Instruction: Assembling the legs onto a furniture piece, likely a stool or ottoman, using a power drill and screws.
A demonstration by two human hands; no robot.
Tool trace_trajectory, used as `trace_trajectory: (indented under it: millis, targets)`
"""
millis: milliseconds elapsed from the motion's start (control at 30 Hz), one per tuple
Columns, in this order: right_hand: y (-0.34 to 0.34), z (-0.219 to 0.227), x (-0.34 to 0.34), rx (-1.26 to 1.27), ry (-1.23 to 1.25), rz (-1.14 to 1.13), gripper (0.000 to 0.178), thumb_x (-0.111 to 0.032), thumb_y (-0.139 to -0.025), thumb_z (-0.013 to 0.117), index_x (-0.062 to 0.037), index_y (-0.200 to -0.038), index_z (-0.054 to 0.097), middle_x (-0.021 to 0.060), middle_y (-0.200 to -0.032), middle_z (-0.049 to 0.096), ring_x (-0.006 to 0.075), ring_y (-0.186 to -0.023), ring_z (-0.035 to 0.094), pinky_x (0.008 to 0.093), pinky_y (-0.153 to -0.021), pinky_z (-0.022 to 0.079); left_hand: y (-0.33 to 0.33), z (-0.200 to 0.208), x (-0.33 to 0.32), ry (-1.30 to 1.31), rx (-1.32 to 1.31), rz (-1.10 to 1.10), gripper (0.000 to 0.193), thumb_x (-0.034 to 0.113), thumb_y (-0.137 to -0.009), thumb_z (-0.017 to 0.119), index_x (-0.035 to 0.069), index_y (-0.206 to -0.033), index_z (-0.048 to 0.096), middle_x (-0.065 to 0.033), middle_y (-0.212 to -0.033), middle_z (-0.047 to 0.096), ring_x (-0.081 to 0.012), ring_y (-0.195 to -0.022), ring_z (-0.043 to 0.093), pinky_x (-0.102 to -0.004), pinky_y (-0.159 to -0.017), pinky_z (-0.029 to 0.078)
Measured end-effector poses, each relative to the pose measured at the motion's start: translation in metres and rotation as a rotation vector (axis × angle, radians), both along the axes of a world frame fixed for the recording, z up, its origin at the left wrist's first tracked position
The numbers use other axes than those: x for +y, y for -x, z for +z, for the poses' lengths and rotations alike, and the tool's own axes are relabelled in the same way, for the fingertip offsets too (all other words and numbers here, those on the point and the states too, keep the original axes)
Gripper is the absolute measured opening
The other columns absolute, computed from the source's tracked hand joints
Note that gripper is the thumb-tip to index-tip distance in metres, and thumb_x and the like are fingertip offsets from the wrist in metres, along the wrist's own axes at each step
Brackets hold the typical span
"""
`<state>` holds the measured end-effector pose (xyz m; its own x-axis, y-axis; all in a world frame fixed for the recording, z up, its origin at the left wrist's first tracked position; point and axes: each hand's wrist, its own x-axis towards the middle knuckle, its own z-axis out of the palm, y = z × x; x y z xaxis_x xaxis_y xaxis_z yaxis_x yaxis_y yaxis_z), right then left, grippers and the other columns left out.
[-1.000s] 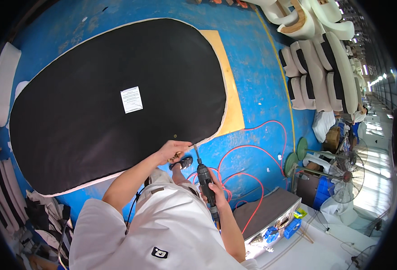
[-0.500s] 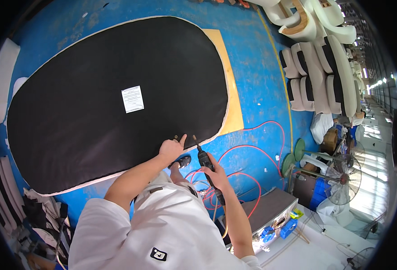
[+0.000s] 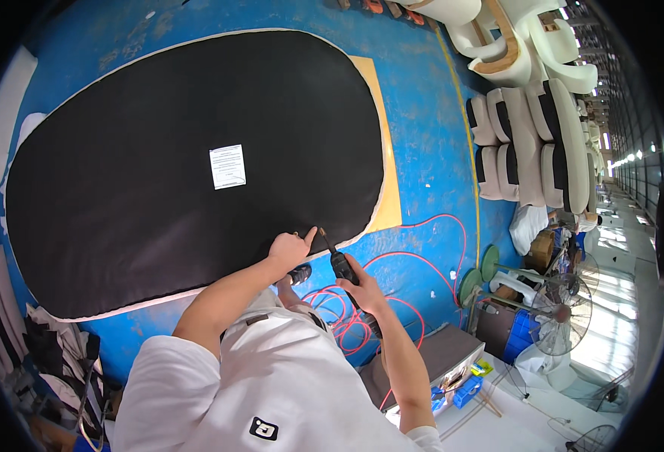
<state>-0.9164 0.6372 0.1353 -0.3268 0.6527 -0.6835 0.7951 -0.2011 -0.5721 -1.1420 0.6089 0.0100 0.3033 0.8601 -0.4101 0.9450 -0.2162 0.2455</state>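
A large black fabric-covered panel with rounded ends (image 3: pixel 159 226) lies before me, edged in pale cloth. My left hand (image 3: pixel 290 247) rests on its near right part, index finger stretched out and touching the black fabric; its other fingers are partly hidden. In my right hand (image 3: pixel 363 288) is a slim black power screwdriver (image 3: pixel 340 265), gripped round its body. The copper-coloured tip points at the fabric close beside my left index finger. Whether the tip touches the cloth, I cannot tell. A white printed sheet (image 3: pixel 228 167) lies on the panel's middle.
Under the panel's right end shows a yellow board (image 3: pixel 383 151). A red hose (image 3: pixel 415 256) coils over the blue floor (image 3: pixel 430 113). Stacked grey and black cushions (image 3: pixel 528 143) stand at the right, above a fan (image 3: pixel 565 313). My shoe (image 3: pixel 300 273) is by the panel's near edge.
My left hand has shifted slightly right, so its index finger is nearer the screwdriver's tip. A small brass-coloured ring seen on the fabric earlier is now mostly hidden. The view has shifted a little.
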Motion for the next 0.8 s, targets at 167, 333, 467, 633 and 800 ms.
trace_trajectory:
  millis: [167,333,467,633,800]
  targets:
    - [0.031,0.012,0.015,-0.147,0.047,0.139,0.080,-0.038,-0.088,0.074,-0.0187,-0.157,0.039,0.0192,-0.097,0.072,0.0290,-0.088,0.070,0.0381,-0.080,0.053,0.008,0.001,-0.004,-0.011,-0.111,0.066,0.071,0.015,-0.091,0.057,0.008,-0.158,0.034,-0.0099,-0.084,0.074,-0.0242,-0.072,0.074,-0.0379,-0.061,0.057]
    - [0.068,0.019,0.027,-0.478,-0.101,0.601,0.088,-0.038,-0.088,0.065,-0.0102,-0.160,0.022,0.0272,-0.090,0.072,0.0450,-0.084,0.071,0.0521,-0.076,0.056,0.015,-0.013,-0.035,-0.046,-0.147,0.095,0.063,0.018,-0.092,0.058,0.008,-0.153,0.044,-0.0093,-0.081,0.074,-0.0243,-0.074,0.075,-0.0377,-0.064,0.058]
    - [0.105,0.024,0.055,-0.526,-0.092,0.729,0.076,-0.032,-0.088,0.064,-0.0026,-0.151,0.035,0.0284,-0.090,0.072,0.0445,-0.087,0.071,0.0524,-0.080,0.057,-0.003,-0.048,-0.057,-0.151,-0.579,0.509,0.033,0.020,-0.093,0.062,0.005,-0.122,0.067,-0.0111,-0.076,0.072,-0.0230,-0.065,0.071,-0.0350,-0.059,0.055]
    - [0.113,0.012,0.071,-0.528,0.006,0.655,0.049,-0.029,-0.089,0.062,-0.0004,-0.128,0.051,0.0315,-0.093,0.070,0.0470,-0.091,0.068,0.0518,-0.081,0.055,-0.014,-0.042,-0.043,0.802,-1.571,1.348,0.018,0.021,-0.096,0.064,0.007,-0.106,0.069,-0.0019,-0.065,0.058,-0.0118,-0.048,0.051,-0.0291,-0.039,0.033]
    - [0.112,0.009,0.076,-0.474,-0.003,0.664,0.047,-0.028,-0.090,0.061,-0.0025,-0.128,0.051,0.0313,-0.091,0.070,0.0465,-0.090,0.069,0.0525,-0.079,0.055,-0.027,-0.033,-0.015,0.987,-1.788,1.544,0.014,0.023,-0.097,0.065,0.012,-0.103,0.069,0.0011,-0.068,0.055,-0.0096,-0.049,0.048,-0.0266,-0.038,0.026]
